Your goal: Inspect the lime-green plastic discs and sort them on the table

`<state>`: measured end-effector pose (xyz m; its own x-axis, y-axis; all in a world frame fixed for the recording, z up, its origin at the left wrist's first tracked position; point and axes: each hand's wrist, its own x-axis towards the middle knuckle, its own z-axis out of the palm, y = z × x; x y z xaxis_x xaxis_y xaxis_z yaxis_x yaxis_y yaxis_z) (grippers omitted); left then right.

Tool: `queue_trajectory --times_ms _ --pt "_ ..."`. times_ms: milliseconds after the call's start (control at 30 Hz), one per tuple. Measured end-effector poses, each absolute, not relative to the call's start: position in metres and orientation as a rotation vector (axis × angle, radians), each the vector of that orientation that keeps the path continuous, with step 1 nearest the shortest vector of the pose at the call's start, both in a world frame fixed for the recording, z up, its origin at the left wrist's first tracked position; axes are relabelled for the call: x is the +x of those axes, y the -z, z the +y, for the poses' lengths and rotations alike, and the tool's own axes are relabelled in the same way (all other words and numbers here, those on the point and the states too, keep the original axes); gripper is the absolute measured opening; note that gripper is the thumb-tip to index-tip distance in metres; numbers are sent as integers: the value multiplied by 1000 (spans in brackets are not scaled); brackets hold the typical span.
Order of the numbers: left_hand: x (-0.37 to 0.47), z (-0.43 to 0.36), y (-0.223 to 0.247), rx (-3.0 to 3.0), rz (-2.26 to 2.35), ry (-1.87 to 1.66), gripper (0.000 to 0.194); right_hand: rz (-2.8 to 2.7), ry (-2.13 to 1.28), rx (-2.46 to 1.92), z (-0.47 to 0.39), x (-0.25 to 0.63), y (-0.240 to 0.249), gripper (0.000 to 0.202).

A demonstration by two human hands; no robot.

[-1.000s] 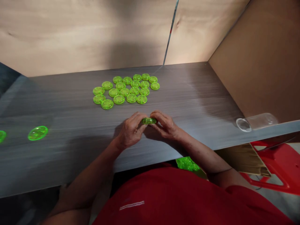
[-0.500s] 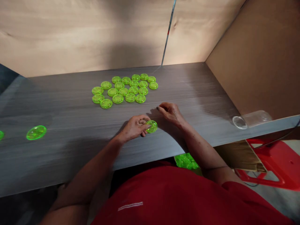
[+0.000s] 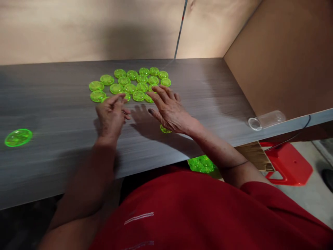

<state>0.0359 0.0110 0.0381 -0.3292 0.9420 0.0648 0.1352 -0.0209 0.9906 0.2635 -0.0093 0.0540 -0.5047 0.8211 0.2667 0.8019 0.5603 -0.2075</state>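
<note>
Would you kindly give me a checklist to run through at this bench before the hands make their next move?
1. Right hand free: ok, fingers spread, nothing seen in its grasp.
2. Left hand free: cannot tell; its fingertips are at the near edge of the grouped green discs and hide part of them.
3. Grouped discs unstacked: ok where visible, lying side by side.
4. Disc by the right palm fully in view: not ok, the hand covers part of it.
5. Far-left disc apart from the group: ok.
6. Clear container upright: not ok, it lies on its side.
</note>
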Motion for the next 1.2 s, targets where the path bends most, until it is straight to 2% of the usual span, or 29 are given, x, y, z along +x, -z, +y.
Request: queue_trajectory --times_ms 167,433,600,733,800,1033,1200 --pt "24 22 -25 1329 1509 -1656 23 -2622 -148 -1538 -23 250 -18 77" --pt "26 16 -9 1567 1422 -1573 33 -2743 -210 -1567 -45 272 -12 73" --pt "23 18 -8 1715 1448 -1510 28 -2693 -246 -1713 -34 298 -34 75" --pt "18 19 -8 1773 1456 -1512 30 -2474 -7 -1602 -11 311 -74 83" --pt "17 19 -8 1780 1450 -1539 29 -2412 67 -1519 -9 310 -77 87" --pt "22 16 -4 1774 1468 -1488 21 -2604 -256 -1692 -32 286 -10 78" --pt "20 19 0 1795 1464 -1464 20 -2576 -309 -1715 -12 298 -12 75"
